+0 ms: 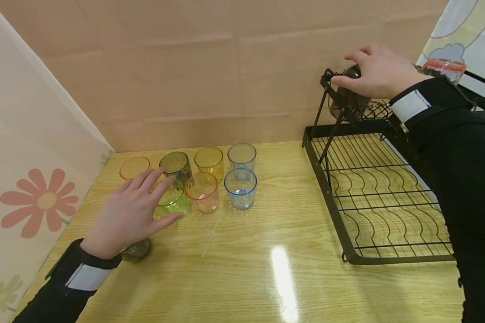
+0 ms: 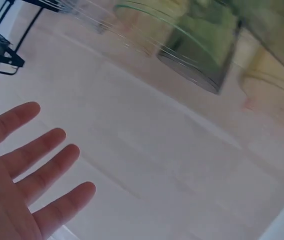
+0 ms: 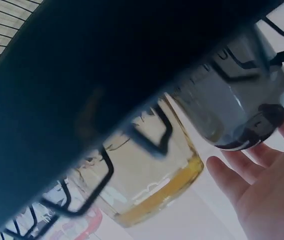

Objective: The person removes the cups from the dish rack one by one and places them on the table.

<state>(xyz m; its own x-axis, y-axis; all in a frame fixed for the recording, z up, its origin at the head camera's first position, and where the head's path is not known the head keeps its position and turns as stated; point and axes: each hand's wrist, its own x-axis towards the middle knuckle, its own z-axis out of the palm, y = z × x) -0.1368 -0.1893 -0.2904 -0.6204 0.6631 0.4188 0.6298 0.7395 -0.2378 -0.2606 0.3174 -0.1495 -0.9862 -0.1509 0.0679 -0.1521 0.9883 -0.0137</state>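
My left hand [image 1: 127, 213] hovers with spread fingers beside a green glass [image 1: 174, 207] and holds nothing; its fingers are straight in the left wrist view. Below its wrist, a dark glass [image 1: 137, 251] is partly hidden. At the rack's upper tier my right hand [image 1: 381, 74] reaches over an upturned dark grey glass [image 1: 349, 101]. In the right wrist view its loosely spread fingers [image 3: 227, 175] lie by that glass's base, at least one seeming to touch it. Beside it on the rack hang an upturned yellow-based glass [image 3: 167, 192] and a pink-based glass [image 3: 84, 225].
A black two-tier dish rack [image 1: 349, 244] stands on the right of the wooden table [image 1: 234, 278]. Several coloured glasses stand upright at the back left, among them a pink glass [image 1: 206, 202], a yellow glass [image 1: 214, 168] and a blue-rimmed glass [image 1: 241, 197]. A cloth wall [image 1: 186, 89] closes the back.
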